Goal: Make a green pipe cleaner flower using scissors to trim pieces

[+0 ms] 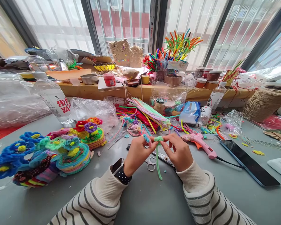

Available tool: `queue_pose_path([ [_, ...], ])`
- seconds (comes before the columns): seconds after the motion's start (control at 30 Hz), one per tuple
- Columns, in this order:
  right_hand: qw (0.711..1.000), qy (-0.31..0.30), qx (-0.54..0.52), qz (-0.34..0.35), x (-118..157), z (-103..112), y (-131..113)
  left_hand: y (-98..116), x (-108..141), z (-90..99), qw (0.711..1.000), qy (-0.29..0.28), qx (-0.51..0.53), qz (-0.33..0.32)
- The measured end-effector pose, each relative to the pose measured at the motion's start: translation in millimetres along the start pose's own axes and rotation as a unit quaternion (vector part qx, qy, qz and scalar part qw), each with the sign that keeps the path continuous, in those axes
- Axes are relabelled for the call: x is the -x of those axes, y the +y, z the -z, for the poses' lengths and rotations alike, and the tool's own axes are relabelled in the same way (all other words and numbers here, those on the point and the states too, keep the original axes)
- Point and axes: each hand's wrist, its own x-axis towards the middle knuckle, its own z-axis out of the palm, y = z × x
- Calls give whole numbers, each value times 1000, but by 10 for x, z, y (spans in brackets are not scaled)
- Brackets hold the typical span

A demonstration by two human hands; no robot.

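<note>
The left hand and the right hand meet at their fingertips, both pinching the light green fuzzy stem by its bunched, knotted top, while its long tail hangs down between them. A small pink and blue piece shows at the left hand's fingers; whether it is gripped or lies behind them I cannot tell. On the left wrist sits a dark watch with a dotted strap. Just beneath and behind the hands lie small silver scissors and a larger pair of shears, partly covered by the right hand. To the right of the right hand rests a pink glue gun, its black cord running toward a dark-screened phone farther right. Left of the left hand stand fuzzy flower pieces: a round layered one nearer, blue flowers farther out. Beyond both hands is a bundle of pastel stems, with a green-lidded jar behind its right end and a blue and white packet to the right. Farthest ahead, a ledge carries pots and colourful bristly stems.
</note>
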Motion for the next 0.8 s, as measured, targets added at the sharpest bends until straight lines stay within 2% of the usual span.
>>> queue_pose_path([
  [0.27, 997, 23, 56, 54, 19, -21, -9, 4, 7, -22, 999, -7, 15, 41],
  [0.5, 975, 68, 162, 139, 36, -59, -65, -16, 4, -41, 995, 0, 61, 84],
  [0.63, 987, 65, 111, 98, 13, -27, -41, -14, -21, -18, 993, -20, 69, 90],
  [0.8, 999, 11, -18, 26, -10, 10, -29, 27, -30, 9, 985, -74, 131, 90],
])
